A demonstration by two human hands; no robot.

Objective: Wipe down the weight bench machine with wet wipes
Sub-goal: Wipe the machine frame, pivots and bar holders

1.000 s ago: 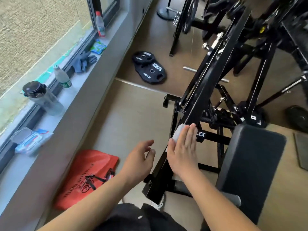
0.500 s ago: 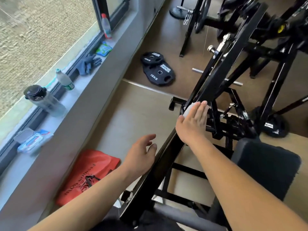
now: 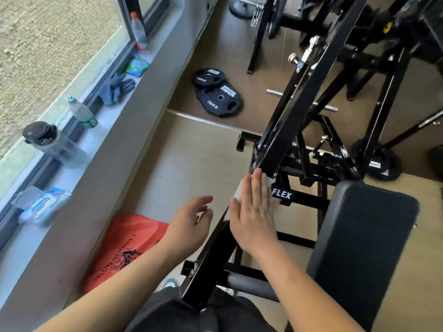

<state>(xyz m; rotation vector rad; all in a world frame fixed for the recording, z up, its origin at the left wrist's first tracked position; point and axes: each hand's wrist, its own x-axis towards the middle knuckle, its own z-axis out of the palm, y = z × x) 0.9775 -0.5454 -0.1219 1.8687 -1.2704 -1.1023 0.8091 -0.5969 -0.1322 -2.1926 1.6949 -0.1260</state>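
Observation:
A black sloping steel beam [image 3: 302,104] of the weight bench machine runs from the upper right down toward me. My right hand [image 3: 254,212] lies flat on that beam with straight fingers, pressing a white wet wipe [image 3: 238,192] against it; the wipe's edge shows on the left of the fingers. My left hand [image 3: 189,226] hovers just left of the beam, fingers loosely curled, holding nothing. The black padded seat [image 3: 364,240] sits at the right. A pack of wet wipes [image 3: 40,204] with its lid up lies on the window sill at the left.
On the grey sill [image 3: 115,130] stand a dark shaker bottle [image 3: 52,144], two plastic bottles [image 3: 82,113], gloves [image 3: 117,88] and a green packet [image 3: 137,65]. An orange bag [image 3: 124,250] lies on the floor. Two black weight plates [image 3: 217,94] lie further off. More black machines crowd the upper right.
My right hand slid with the wipe up the beam and has come back down it toward me. The left hand stays beside the beam, hardly moved.

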